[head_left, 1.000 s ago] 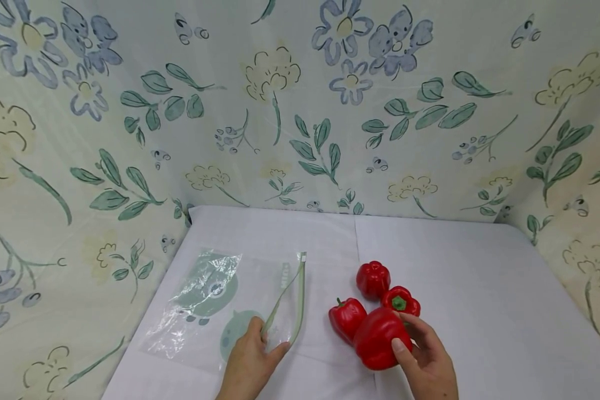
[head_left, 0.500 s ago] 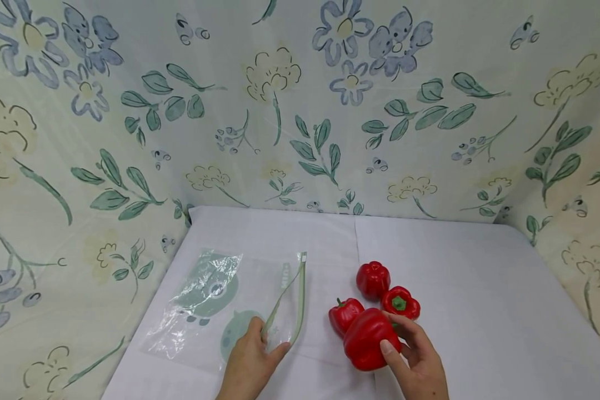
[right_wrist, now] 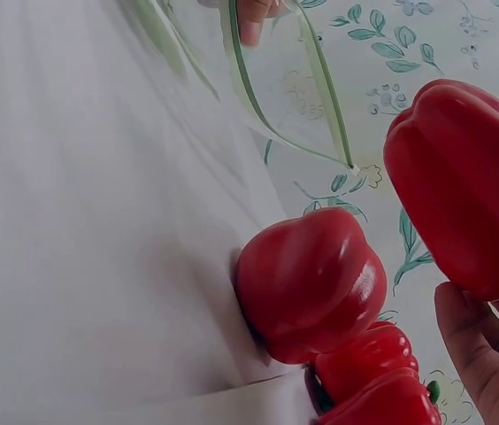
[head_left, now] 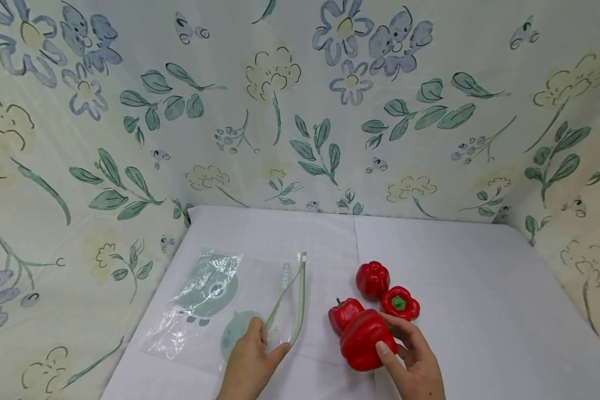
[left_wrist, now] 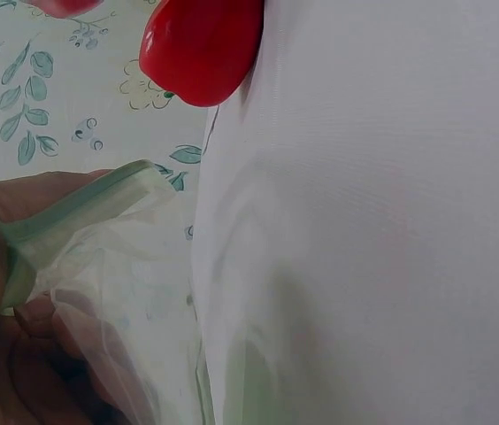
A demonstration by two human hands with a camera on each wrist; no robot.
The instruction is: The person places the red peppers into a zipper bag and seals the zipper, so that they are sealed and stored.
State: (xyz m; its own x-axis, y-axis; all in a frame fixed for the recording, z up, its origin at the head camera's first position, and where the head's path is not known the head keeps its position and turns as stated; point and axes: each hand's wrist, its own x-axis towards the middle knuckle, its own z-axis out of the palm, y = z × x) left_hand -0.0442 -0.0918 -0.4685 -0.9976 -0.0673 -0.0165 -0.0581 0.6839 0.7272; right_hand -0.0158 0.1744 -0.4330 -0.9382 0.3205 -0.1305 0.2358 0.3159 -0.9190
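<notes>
My left hand grips the green-edged mouth of a clear zip bag with green cartoon prints. The bag lies on the table at the left, its mouth parted and facing right. My right hand holds a large red bell pepper off the table, fingers and thumb on its stem side; the right wrist view shows this pepper raised. Just behind it in the head view is a smaller red pepper, partly hidden. Two more red peppers, one farther back and one showing its green stem, sit close together.
A white cloth covers the table, with a crease running through its middle. Floral curtains enclose the back and both sides. Bare cloth lies between the bag's mouth and the peppers, and to the right.
My right hand has shifted a little to the left with the large pepper, nearer the bag's mouth. The left hand, the bag and the other peppers have stayed in place.
</notes>
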